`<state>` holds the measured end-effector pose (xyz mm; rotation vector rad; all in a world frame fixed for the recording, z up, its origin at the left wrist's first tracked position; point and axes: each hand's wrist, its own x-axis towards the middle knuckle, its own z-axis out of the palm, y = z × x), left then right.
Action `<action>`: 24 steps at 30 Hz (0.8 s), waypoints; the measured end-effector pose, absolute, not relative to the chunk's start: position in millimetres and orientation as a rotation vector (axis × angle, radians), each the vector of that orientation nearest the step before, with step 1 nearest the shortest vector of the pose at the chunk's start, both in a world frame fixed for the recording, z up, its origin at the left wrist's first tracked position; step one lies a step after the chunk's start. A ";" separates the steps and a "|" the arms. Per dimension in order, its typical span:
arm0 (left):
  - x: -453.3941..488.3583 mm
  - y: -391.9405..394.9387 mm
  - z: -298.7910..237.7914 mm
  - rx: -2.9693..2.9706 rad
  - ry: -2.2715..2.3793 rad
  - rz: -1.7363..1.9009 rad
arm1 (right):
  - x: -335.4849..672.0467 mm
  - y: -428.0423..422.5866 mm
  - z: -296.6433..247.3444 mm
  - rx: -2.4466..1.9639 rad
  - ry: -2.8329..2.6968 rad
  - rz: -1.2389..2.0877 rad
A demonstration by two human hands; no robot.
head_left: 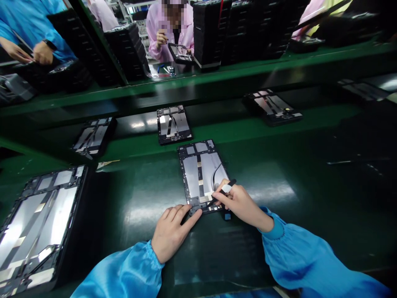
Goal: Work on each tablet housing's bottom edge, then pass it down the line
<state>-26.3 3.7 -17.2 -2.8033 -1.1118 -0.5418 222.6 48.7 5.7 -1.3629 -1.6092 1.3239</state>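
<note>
An opened tablet housing (190,169) lies on the green work surface in front of me, its silvery inner plate, dark ribbon cable (200,176) and thin black wire exposed. My right hand (238,203) is closed around black tweezers (214,201), their tip at the housing's near edge. A whitish patch shows on the tool near my fingers. My left hand (175,229) rests with fingers spread, thumb and fingertips touching the near left corner of the housing. A small blue-ended part (228,215) sticks out below the right hand; its kind is unclear.
Similar opened tablets lie at the far left (94,136), centre (174,124) and right (273,107). A stack topped by a tablet (43,223) stands at near left. Beyond a green ledge (242,66) are tall black tray stacks (211,33) and co-workers in pink and blue.
</note>
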 end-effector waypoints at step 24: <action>-2.4 28.1 -13.7 -2.865 -1.067 -0.540 | 223.6 45.5 -0.3 -1.325 -1.219 1.269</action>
